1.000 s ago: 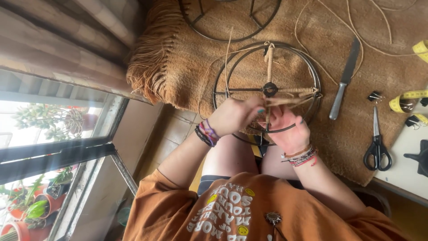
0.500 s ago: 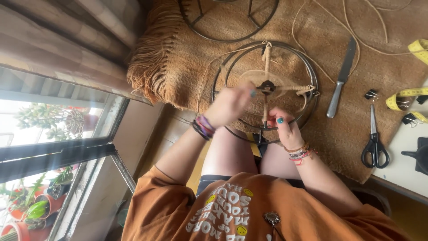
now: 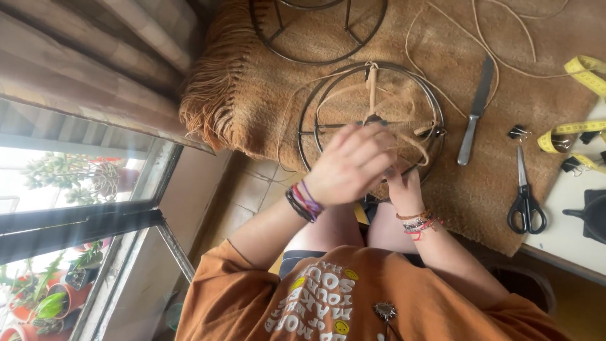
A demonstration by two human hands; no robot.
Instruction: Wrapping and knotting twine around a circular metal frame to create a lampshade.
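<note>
A brown fringed woven mat is covering the work surface, its fringe hanging off one edge toward the window. On it is lying a round wire frame of 2 concentric rings with spokes meeting at a dark hub; pale tan cord is wrapping 1 spoke and looping loosely across the rings. A second wire frame is lying just beyond it, partly cut off by the picture edge.

The left hand is hovering over the near side of the first frame, blurred, its fingers curled together as if pinching a strand of the cord, though whether it is actually gripping cannot be told. The right hand is sitting behind and partly under it, at the frame's near rim; its fingers are hidden, so their state cannot be told. Both wrists are wearing stacked bracelets.

Beside the frame a table knife is lying on the mat. Further along, black-handled scissors are resting near the mat's edge, a yellow tape measure is curling over the white board, and a small black binder clip is sitting between knife and tape.
</note>
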